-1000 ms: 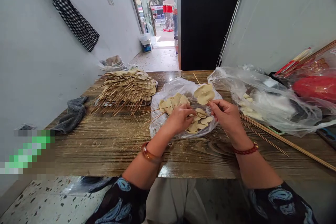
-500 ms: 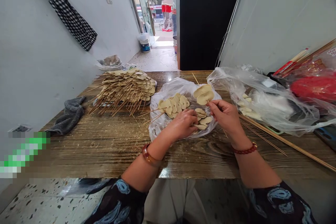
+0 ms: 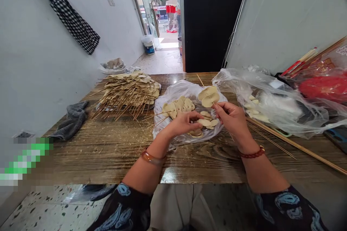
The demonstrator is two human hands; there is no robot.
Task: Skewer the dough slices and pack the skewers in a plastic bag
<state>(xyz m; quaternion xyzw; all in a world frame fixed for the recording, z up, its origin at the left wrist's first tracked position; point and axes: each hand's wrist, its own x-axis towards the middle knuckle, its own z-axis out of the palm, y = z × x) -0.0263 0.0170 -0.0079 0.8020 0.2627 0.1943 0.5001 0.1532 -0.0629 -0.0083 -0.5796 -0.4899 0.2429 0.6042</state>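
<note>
Wooden table (image 3: 103, 158) | grey cloth (image 3: 74, 119) | white plastic bag (image 3: 177, 88) | loose skewers (image 3: 292, 143) | clear bag (image 3: 306, 122)

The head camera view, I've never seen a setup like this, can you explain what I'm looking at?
There's no machine: these are a person's two bare hands, seen by a camera worn on the head, looking forward and down. The right hand holds a thin wooden skewer threaded with pale yellow, flat oval pieces. The left hand has thumb and finger at a loose pale piece; whether it's gripped, I can't tell. Below is a translucent white plastic bag on a brown wooden table. To the left are a heap of loaded skewers and a crumpled dark grey cloth; to the right, long bare wooden sticks.
</note>
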